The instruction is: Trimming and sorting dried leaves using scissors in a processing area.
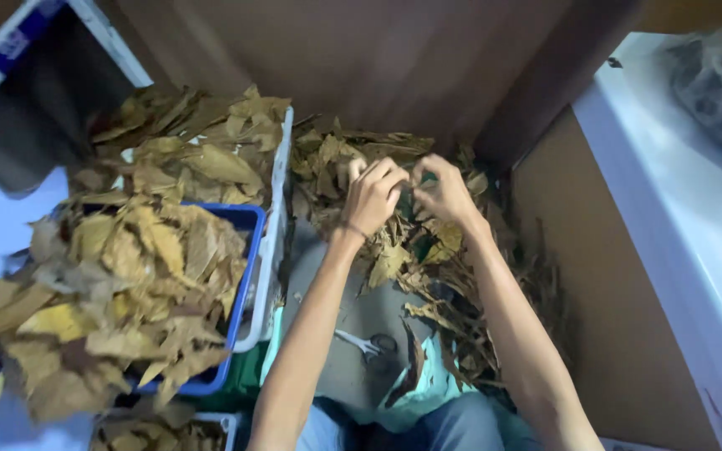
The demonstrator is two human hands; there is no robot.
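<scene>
Pinching dry leaves [394, 250] together, left hand [372, 196] and right hand [443, 194] meet above the grey floor [353, 317] near brown walls [378, 58].

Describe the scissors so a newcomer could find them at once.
Start at the blue crate heaped with dry leaves on the left. Right of it lies a bare grey patch of floor between the person's forearms; the scissors lie there, pale-handled metal among brown leaf litter.

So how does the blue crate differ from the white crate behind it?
The blue crate sits nearer the person and is heaped so high that dry leaves spill over its edges. The white crate lies farther back, and its leaves stay mostly within its rim. Both hold dry brown and yellow leaves.
</scene>
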